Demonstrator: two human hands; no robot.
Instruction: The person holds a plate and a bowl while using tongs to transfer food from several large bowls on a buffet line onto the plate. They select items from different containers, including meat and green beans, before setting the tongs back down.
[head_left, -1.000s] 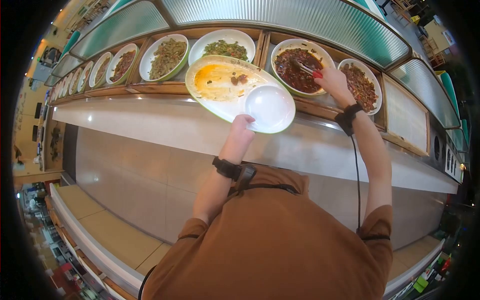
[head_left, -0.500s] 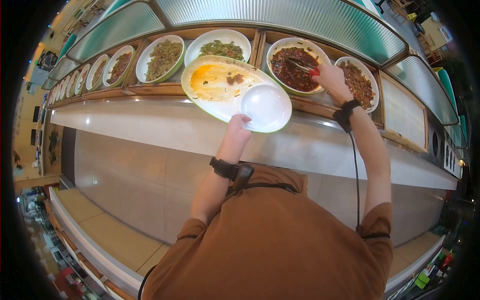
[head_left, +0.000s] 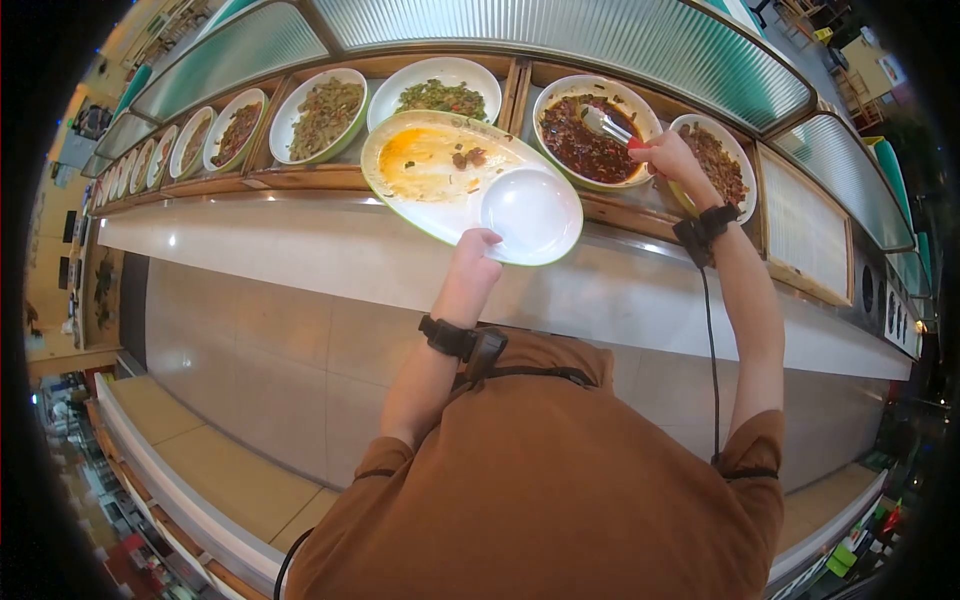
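Note:
My left hand [head_left: 477, 262] grips the near edge of an oval white plate [head_left: 455, 210], thumb on top. Orange-yellow sauce [head_left: 405, 165] and small food bits lie on its left part, and a round hollow [head_left: 527, 212] at its right holds no food. My right hand [head_left: 676, 160] is closed on the red handle of metal tongs [head_left: 605, 125]. The tongs' metal end is over the bowl of dark red, oily food [head_left: 570, 135], its tips partly unclear. Right of that bowl, a dish of brown chopped food [head_left: 712, 160] is partly behind my right hand.
Behind the plate is a dish of green chopped food [head_left: 440, 98]. More dishes [head_left: 325, 115] line the wooden-framed counter [head_left: 300, 178] to the left. Ribbed glass panels [head_left: 560, 35] stand behind them. A white ledge [head_left: 330, 250] runs along the near side.
My right hand has shifted slightly right, and the tongs' metal end shows more clearly, raised at the bowl's upper right. The plate and my left hand have barely moved.

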